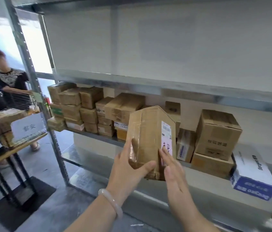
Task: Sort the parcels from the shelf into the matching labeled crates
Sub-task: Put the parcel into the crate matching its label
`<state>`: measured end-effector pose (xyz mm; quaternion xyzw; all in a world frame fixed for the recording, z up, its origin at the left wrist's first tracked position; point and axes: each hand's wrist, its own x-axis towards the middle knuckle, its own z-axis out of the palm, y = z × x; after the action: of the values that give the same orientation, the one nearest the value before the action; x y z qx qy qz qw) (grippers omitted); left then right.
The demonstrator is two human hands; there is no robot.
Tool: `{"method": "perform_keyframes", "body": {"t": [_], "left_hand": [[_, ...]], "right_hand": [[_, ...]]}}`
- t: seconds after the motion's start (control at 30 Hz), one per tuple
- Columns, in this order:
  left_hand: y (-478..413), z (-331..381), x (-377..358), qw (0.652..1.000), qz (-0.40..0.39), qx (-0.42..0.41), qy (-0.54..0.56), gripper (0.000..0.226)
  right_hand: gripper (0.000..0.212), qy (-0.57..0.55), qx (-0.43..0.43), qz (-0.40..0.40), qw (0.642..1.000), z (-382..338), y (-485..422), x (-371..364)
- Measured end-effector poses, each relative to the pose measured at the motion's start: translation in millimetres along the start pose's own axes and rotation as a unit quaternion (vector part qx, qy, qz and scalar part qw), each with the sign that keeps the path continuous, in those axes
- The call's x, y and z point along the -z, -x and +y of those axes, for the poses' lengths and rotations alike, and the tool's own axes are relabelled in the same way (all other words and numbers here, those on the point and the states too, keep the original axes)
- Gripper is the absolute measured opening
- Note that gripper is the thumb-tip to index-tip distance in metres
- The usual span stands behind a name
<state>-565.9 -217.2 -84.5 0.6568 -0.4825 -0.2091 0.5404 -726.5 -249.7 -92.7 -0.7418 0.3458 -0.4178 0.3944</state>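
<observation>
label check on one parcel (148,136), held at centre in front of the shelf (198,91). left hand (128,169) grips its lower edge, thumb across the front; right hand (173,171) lies flat-fingered on the labelled side. brown, taped, dented carton; white label (166,136), pink handwritten strip. next, probably: match it to a crate (28,129), 9 o'clock.

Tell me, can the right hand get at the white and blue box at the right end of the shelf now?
Probably yes. The right hand lies open against the held parcel, which the left hand grips, and nothing stands between it and the white and blue box.
</observation>
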Motion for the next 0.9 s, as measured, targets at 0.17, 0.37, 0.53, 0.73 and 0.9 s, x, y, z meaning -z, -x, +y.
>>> {"method": "perform_keyframes", "body": {"t": [0.17,0.37,0.53,0.73,0.9], "left_hand": [[3.6,-17.5,53.5,0.996,0.046,0.079,0.023,0.127],[-8.7,-47.8,121.7,0.961,0.141,0.11,0.212,0.093],[-42.1,-61.6,159.9,0.945,0.192,0.124,0.234,0.092],[-82.9,-75.2,187.7,0.952,0.247,0.119,0.137,0.05],[-103.5,-98.3,207.9,0.963,0.252,0.093,-0.027,0.069]], "right_hand": [[0.05,0.078,0.113,-0.072,0.988,-20.6,-20.4,-57.9],[0.055,0.044,0.109,-0.099,0.988,-22.0,-92.0,-109.5],[0.067,-0.132,0.03,-0.226,0.965,-19.2,-157.5,-156.6],[0.064,-0.168,0.035,-0.236,0.957,-13.2,-209.9,-209.6],[0.065,-0.144,0.052,-0.272,0.95,-10.2,-239.5,-260.5]]}}
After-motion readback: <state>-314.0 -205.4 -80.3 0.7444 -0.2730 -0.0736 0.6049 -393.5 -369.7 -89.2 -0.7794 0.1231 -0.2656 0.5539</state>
